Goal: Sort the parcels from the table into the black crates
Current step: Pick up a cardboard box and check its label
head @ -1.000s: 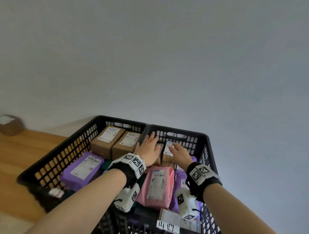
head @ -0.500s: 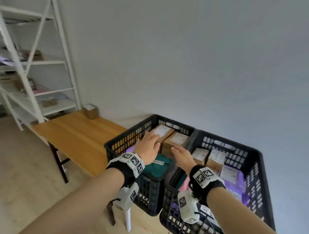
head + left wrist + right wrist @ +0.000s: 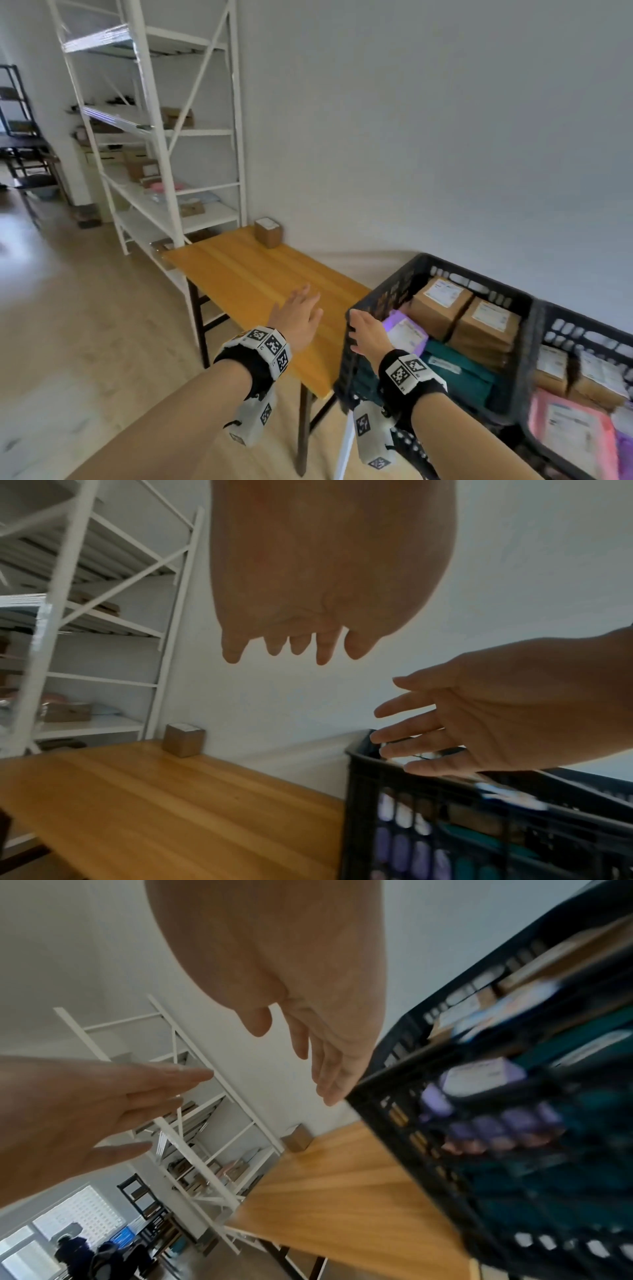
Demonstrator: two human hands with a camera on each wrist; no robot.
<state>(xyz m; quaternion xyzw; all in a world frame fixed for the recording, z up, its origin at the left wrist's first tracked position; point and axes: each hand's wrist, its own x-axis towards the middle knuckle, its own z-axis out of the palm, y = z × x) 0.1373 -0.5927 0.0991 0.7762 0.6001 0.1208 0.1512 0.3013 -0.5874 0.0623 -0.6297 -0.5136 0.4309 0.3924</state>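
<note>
One small brown box [image 3: 269,232] with a white label stands at the far end of the wooden table [image 3: 246,274], against the wall. My left hand [image 3: 301,310] hovers empty above the table's middle, fingers straight and spread. Beside it my right hand [image 3: 361,327] is over the near left corner of the left black crate [image 3: 445,269], fingers straight, holding nothing. That crate holds two brown boxes [image 3: 442,305], a purple parcel [image 3: 406,334] and a teal one [image 3: 459,373]. The right black crate [image 3: 582,329] holds a pink parcel [image 3: 572,425] and small boxes. In the left wrist view the brown box [image 3: 183,739] lies well beyond both hands.
A white metal shelf rack [image 3: 161,137] with boxes stands left of the table's far end. A grey wall runs behind table and crates. Wooden floor [image 3: 85,342] lies to the left, with dark furniture [image 3: 20,154] far off.
Both hands have left the crates and swung left: the left hand is now over the table, the right over the left crate's corner. The view turned left, revealing table and shelf.
</note>
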